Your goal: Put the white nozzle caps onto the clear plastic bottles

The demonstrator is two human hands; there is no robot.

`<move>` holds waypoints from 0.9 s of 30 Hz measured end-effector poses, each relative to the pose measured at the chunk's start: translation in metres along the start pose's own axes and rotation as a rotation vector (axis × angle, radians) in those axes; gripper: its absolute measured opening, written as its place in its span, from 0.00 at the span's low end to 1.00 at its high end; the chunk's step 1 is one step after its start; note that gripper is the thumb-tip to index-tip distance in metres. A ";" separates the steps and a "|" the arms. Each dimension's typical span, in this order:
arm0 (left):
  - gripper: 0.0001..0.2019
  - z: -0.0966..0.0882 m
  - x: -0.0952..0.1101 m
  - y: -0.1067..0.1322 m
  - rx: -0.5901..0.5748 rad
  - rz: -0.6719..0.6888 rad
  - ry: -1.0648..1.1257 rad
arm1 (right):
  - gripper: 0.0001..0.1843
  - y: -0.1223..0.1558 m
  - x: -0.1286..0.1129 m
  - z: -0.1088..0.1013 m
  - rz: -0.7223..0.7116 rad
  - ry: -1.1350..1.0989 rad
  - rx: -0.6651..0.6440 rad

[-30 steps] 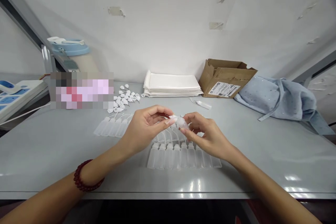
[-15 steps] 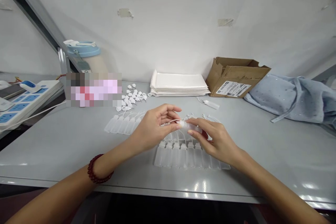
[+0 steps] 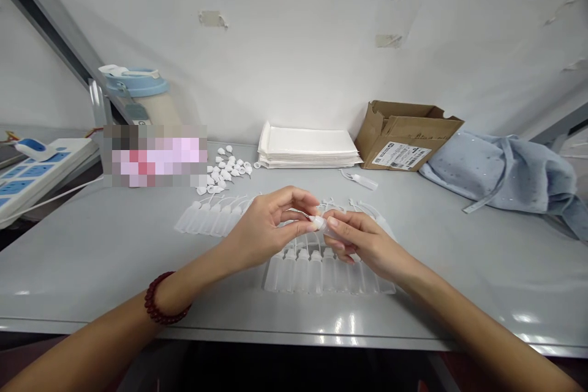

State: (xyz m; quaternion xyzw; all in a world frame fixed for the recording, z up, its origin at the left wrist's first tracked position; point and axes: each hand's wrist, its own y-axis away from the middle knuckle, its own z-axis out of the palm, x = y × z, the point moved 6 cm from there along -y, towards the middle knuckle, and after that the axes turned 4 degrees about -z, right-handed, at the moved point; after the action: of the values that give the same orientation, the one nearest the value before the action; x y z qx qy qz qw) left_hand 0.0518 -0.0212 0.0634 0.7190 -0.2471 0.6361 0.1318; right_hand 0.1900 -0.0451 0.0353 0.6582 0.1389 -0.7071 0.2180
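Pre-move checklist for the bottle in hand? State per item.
1. Right hand grips the small bottle: ok.
2. Left hand pinches the white cap at the bottle's mouth: ok.
3. Cap fully seated: cannot tell, the fingers cover the joint.
4. Row of bottles lies in line on the table under the hands: ok.
5. Loose caps sit apart from both hands: ok.

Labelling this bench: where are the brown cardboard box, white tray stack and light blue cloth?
brown cardboard box [image 3: 399, 155], head view, label
white tray stack [image 3: 307, 142], head view, top tray
light blue cloth [image 3: 498, 166], head view, middle
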 end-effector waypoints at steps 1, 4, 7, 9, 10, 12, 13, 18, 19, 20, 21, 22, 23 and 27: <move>0.07 0.001 0.000 0.000 0.003 -0.008 -0.007 | 0.16 0.000 -0.002 -0.001 -0.028 0.055 0.026; 0.07 0.002 -0.003 -0.002 -0.009 -0.071 -0.037 | 0.14 0.003 -0.010 -0.003 -0.134 0.282 0.122; 0.10 0.005 -0.007 -0.002 -0.059 -0.166 -0.041 | 0.12 0.008 -0.018 -0.005 -0.243 0.549 0.193; 0.11 0.005 -0.009 -0.001 -0.086 -0.214 -0.022 | 0.10 0.010 -0.021 -0.004 -0.301 0.695 0.201; 0.10 0.005 -0.010 -0.001 -0.094 -0.228 -0.011 | 0.09 0.010 -0.022 -0.003 -0.336 0.755 0.198; 0.10 0.005 -0.010 -0.001 -0.106 -0.231 -0.005 | 0.08 0.012 -0.023 -0.001 -0.406 0.856 0.188; 0.09 0.005 -0.010 -0.001 -0.110 -0.225 -0.009 | 0.07 0.013 -0.023 0.000 -0.438 0.895 0.185; 0.10 0.009 -0.012 0.000 -0.141 -0.236 0.035 | 0.08 0.013 -0.022 0.003 -0.392 0.846 0.179; 0.10 0.010 -0.012 0.000 -0.140 -0.235 0.041 | 0.08 0.012 -0.021 0.002 -0.344 0.779 0.174; 0.09 0.011 -0.011 0.000 -0.136 -0.226 0.035 | 0.09 0.012 -0.020 0.001 -0.291 0.698 0.169; 0.09 0.011 -0.011 0.000 -0.128 -0.207 0.017 | 0.11 0.011 -0.017 0.001 -0.236 0.606 0.162; 0.08 0.011 -0.009 0.001 -0.118 -0.172 -0.011 | 0.12 0.010 -0.015 0.000 -0.183 0.502 0.149; 0.07 0.011 -0.007 0.001 -0.105 -0.121 -0.044 | 0.13 0.009 -0.011 0.001 -0.131 0.389 0.130; 0.05 0.011 0.002 0.004 -0.065 0.100 -0.151 | 0.14 0.006 0.002 0.005 0.043 -0.053 0.038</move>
State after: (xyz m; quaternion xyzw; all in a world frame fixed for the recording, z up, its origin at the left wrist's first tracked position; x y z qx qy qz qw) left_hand 0.0588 -0.0304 0.0635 0.7470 -0.3123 0.5777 0.1040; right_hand 0.1882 -0.0531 0.0348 0.6463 0.1055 -0.7218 0.2241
